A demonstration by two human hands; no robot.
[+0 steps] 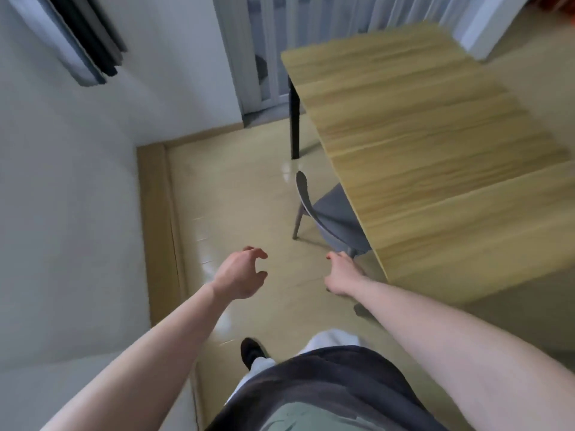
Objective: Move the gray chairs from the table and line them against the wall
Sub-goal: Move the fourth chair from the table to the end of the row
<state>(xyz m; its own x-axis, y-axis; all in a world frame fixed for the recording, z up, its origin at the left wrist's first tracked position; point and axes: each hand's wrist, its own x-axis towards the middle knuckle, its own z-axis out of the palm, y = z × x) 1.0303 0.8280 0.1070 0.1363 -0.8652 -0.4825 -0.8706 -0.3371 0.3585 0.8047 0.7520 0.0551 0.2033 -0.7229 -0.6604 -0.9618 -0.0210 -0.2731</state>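
Head view, looking down past the person's chest: both bare arms reach forward over the shiny beige floor [236, 194]. The left hand [239, 273] hangs in the air with its fingers spread and curled like a claw, holding nothing. The right hand [342, 273] is stretched toward the near edge of the gray chair [329, 213]; its fingertips are at the seat's front corner, but the blur makes it impossible to tell whether they grip it or are merely close.

The chair stands pushed in at the long side of the wooden table [435, 144], seat partly under the tabletop, curved backrest facing the open floor. The table's black leg [295, 119] stands beyond it. To the left, well apart from the chair, runs the white wall [62, 197] with its tan baseboard [155, 228]. A dark shoe [250, 351] is planted on the floor below the hands.
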